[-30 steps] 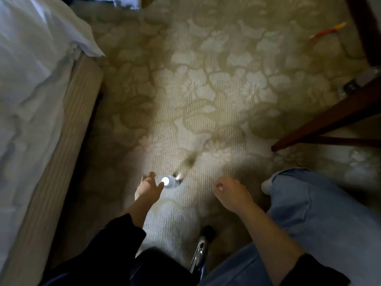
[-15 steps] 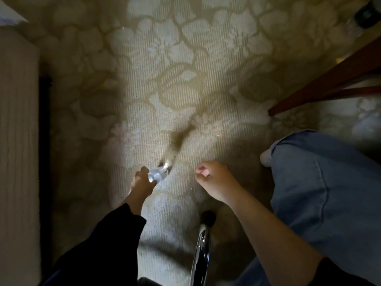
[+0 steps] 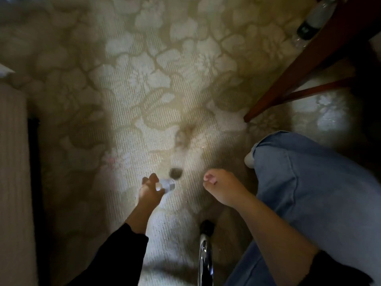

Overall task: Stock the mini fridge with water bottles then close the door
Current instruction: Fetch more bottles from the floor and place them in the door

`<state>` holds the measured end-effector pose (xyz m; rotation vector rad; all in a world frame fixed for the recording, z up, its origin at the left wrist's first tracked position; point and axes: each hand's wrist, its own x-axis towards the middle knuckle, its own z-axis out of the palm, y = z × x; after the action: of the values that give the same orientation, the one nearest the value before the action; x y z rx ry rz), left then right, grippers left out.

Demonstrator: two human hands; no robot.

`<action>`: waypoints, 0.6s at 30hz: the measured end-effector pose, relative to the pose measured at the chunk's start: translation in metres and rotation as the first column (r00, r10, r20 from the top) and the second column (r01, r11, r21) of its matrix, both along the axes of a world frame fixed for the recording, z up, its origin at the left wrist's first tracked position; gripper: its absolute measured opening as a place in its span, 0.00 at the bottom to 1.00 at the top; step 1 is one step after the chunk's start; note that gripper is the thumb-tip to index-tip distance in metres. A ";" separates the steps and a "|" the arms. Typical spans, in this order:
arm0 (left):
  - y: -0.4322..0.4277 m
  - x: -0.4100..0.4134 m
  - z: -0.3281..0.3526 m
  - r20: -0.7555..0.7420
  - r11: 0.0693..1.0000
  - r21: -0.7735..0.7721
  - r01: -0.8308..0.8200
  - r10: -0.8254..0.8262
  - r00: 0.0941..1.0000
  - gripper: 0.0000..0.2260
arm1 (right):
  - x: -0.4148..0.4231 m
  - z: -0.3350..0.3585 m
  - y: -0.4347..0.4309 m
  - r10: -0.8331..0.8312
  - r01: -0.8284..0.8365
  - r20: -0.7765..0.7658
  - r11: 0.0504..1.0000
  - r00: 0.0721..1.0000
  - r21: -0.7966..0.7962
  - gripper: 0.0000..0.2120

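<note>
- Head view: the fingers of the left hand (image 3: 149, 191) curl round one end of a small clear water bottle (image 3: 167, 184), pinching it against the thumb. The rest of the bottle sticks out past the fingertips.
- The bottle is in the air just above the flowered carpet (image 3: 144, 79), brightly lit and blurred.
- Its long axis runs out from the fingers, up and to the right in the picture. It is seen almost end-on, so it points away and down toward the floor. I cannot tell which end carries the cap.
- The right hand (image 3: 223, 187) is to the right of the bottle and apart from it. Its fingers are curled in and hold nothing.
- The hold looks thin, at the bottle's end only. A fuller grip round the middle, or the right hand brought under the free end, would steady it.
- No fridge shows, so looking up to find it comes first.
- Far up and right of both hands, a second bottle (image 3: 313, 19) lies beyond a wooden leg (image 3: 305, 69).
</note>
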<state>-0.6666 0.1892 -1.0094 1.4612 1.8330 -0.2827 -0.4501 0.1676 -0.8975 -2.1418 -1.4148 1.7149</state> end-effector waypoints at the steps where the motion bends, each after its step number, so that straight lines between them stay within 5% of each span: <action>1: -0.001 0.007 0.010 0.021 0.997 0.039 0.065 -0.065 0.998 0.14 | 0.004 0.006 -0.004 -0.006 0.006 0.010 1.000 1.000 0.004 0.11; 6: 0.008 0.054 0.083 0.169 0.913 0.211 0.349 -0.385 0.907 0.13 | 0.022 0.043 -0.030 -0.057 0.051 0.064 0.994 0.996 0.095 0.12; 12: 0.012 0.114 0.207 0.271 0.789 0.499 0.358 -0.535 0.800 0.08 | 0.042 0.091 -0.075 -0.111 0.076 0.110 0.955 0.988 0.286 0.27; 18: -0.019 0.169 0.337 0.259 0.648 0.700 0.301 -0.623 0.738 0.06 | 0.063 0.158 -0.097 -0.355 0.243 0.018 0.675 0.935 0.697 0.37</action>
<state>-0.4974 0.1703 -0.6729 2.2389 1.1128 0.4738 -0.3875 0.0710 -0.7395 -1.9291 -1.3310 0.7314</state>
